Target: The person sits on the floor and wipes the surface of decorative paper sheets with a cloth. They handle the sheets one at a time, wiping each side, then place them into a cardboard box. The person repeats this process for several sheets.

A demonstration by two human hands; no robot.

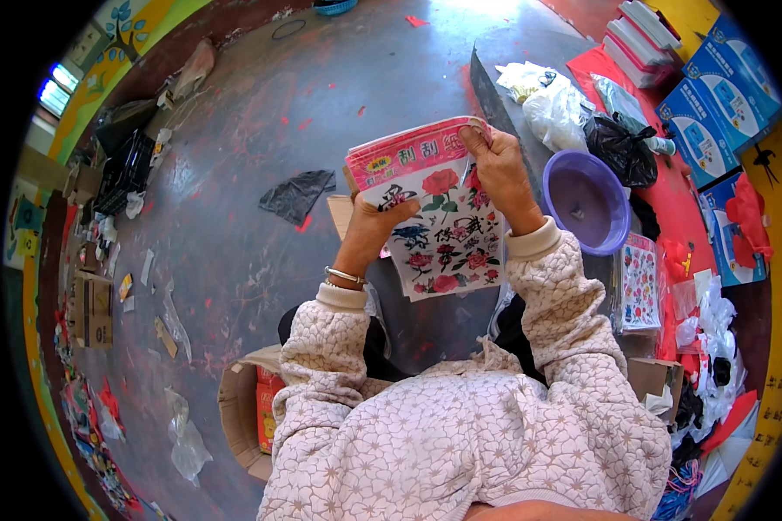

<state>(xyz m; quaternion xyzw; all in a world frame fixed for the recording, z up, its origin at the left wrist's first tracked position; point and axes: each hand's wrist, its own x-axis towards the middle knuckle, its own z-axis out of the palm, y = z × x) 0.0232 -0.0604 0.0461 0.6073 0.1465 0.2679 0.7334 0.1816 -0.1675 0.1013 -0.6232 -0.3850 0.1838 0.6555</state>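
Observation:
Between my two hands is a stack of sticker sheets (452, 252), white with red roses and dark designs under a pink printed header. My left hand (376, 227) grips the stack's left side, thumb lying across the front. At the upper right corner, my right hand (499, 174) pinches the header edge with its thumb on top. The fingers behind the sheets are hidden. The stack is held up in front of my lap, tilted, its lower edges slightly uneven. Part of a piece of brown cardboard (340, 214) shows behind its left side.
At my right, a table holds a purple basin (586, 202), plastic bags (554, 113), more sticker sheets (639, 282) and blue boxes (704, 130). An open cardboard box (239, 417) stands by my left leg. Black plastic (297, 197) and scraps lie on the floor.

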